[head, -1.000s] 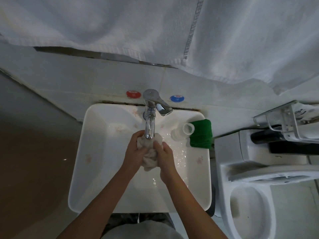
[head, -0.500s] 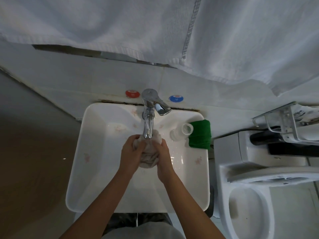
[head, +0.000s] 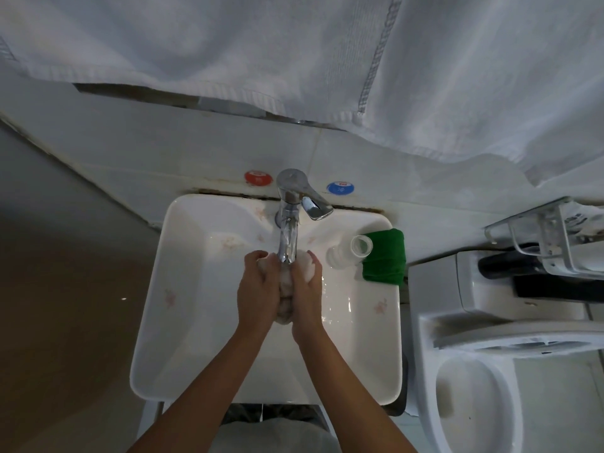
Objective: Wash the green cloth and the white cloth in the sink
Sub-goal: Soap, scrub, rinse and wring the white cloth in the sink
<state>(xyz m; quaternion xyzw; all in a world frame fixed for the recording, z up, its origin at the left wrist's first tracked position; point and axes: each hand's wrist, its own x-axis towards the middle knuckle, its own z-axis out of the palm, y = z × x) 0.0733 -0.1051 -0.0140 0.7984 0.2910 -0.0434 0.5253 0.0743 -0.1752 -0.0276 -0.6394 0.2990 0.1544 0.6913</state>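
Note:
The wet white cloth is bunched between both my hands over the white sink, right under the spout of the chrome tap. My left hand grips its left side and my right hand grips its right side, palms facing each other. Much of the cloth is hidden by my fingers. The folded green cloth lies on the sink's back right rim, apart from my hands.
A clear plastic bottle lies on its side next to the green cloth. Red and blue markers sit on the wall behind the tap. A white towel hangs above. A toilet stands to the right.
My hands have closed tighter together round the white cloth and shifted a little under the spout, rubbing it; less of the cloth shows between them now.

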